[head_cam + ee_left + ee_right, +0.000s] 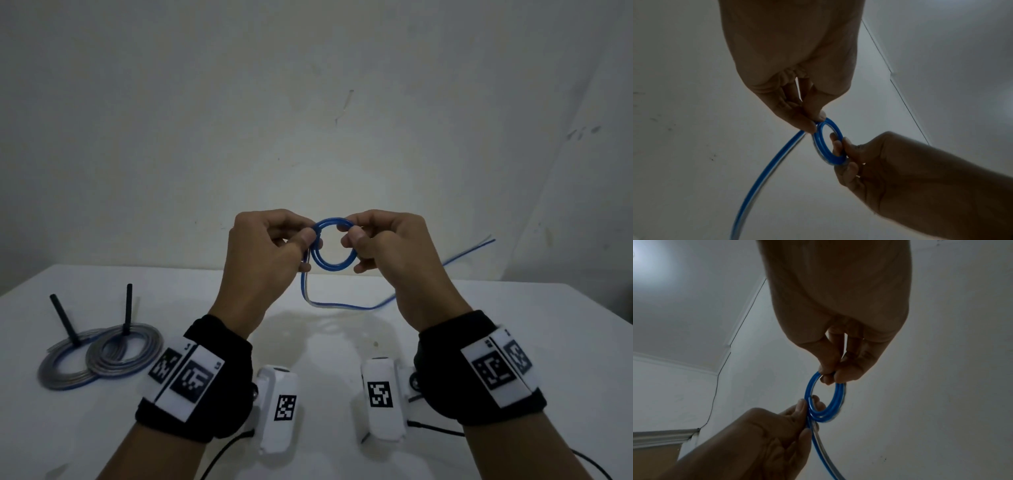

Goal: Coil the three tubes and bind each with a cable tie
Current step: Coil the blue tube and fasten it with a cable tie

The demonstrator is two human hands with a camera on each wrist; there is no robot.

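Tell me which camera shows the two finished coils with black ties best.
Head view: the two bound coils lie on the table, left of the left hand. Neither wrist view shows them.

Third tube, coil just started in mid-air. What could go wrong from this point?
The blue tube has only a couple of small loops, pinched by the left hand and right hand; they may spring open during regripping. Its long tail trails off the table edge and could drag or snag.
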